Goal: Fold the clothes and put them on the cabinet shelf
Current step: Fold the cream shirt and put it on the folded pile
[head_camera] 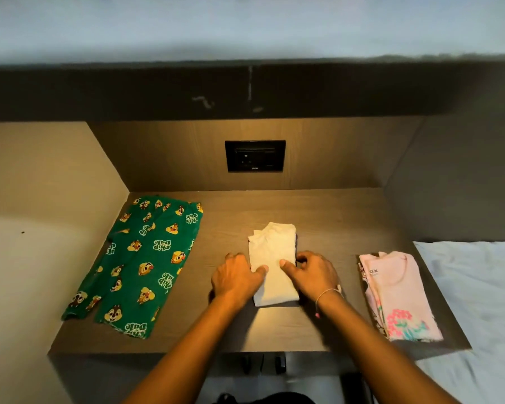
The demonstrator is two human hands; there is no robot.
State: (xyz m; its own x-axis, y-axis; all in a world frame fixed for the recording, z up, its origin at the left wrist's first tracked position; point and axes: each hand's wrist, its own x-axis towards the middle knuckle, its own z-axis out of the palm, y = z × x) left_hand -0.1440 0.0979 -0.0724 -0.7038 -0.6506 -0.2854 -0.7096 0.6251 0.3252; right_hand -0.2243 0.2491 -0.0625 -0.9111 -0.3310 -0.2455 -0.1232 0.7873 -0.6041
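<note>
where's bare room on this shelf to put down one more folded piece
Bare wood lies behind the white garment, up to the socket panel, and at the far right behind the pink pile. The gap between the green pants and left hand is narrow; the front centre is crowded.

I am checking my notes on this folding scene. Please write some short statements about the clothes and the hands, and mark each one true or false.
1. Both hands rest on the white folded garment. True: the left hand is on its left edge, the right hand on its right edge.
2. The green printed pants are folded into a small square. False: they lie spread flat, legs visible.
3. The pink garment lies to the right of the white one. True.
4. The pink garment touches the green pants. False: they are apart, with the white garment between them.
5. A bracelet is on the left wrist. False: it is on the right wrist.
</note>
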